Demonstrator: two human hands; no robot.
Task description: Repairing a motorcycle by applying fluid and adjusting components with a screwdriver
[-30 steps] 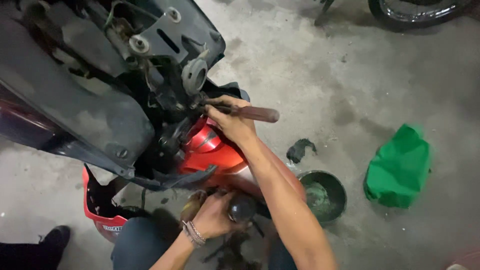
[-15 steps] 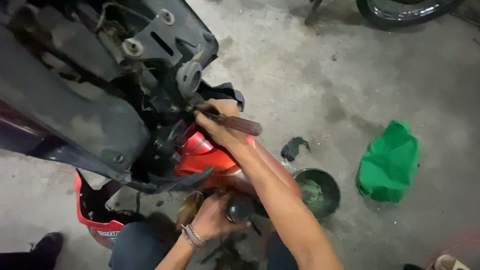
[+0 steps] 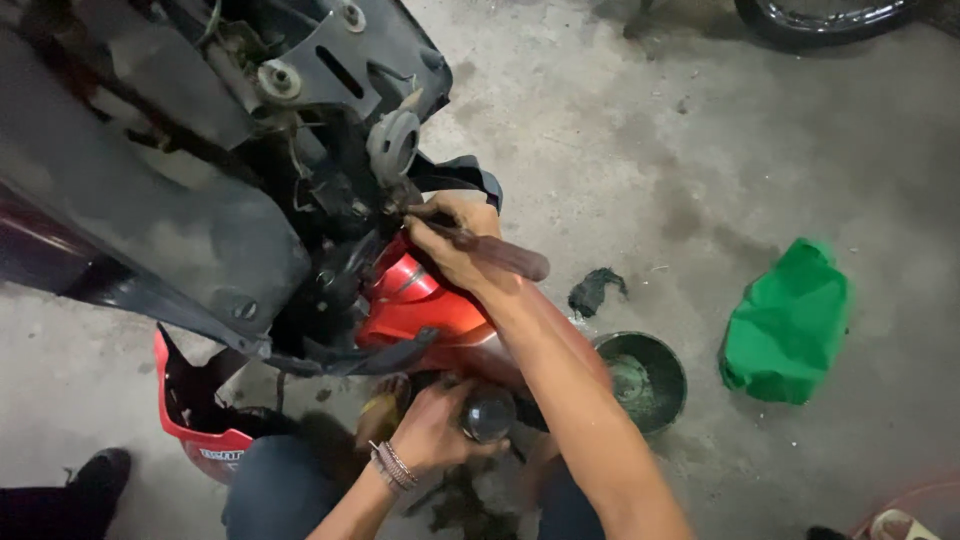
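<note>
My right hand (image 3: 455, 240) grips a screwdriver with a dark brown handle (image 3: 505, 256), its tip pushed into the dark inner parts of a motorcycle (image 3: 200, 230) just below a round grey fitting (image 3: 393, 145). Lower down, my left hand (image 3: 432, 428), with bracelets at the wrist, is closed around a dark round cylindrical part (image 3: 488, 412) under the red body panel (image 3: 420, 305). The motorcycle's grey plastic cover fills the upper left.
A round dark-green bowl (image 3: 645, 380) sits on the concrete floor right of my arm. A crumpled green bag (image 3: 785, 325) lies further right. A dark rag (image 3: 595, 290) lies near the bowl. A tyre (image 3: 820, 15) shows at top right, a black shoe (image 3: 95, 475) at bottom left.
The view shifted slightly; my right hand with the screwdriver has turned a little at the same spot on the motorcycle. My left hand stays on the round part.
</note>
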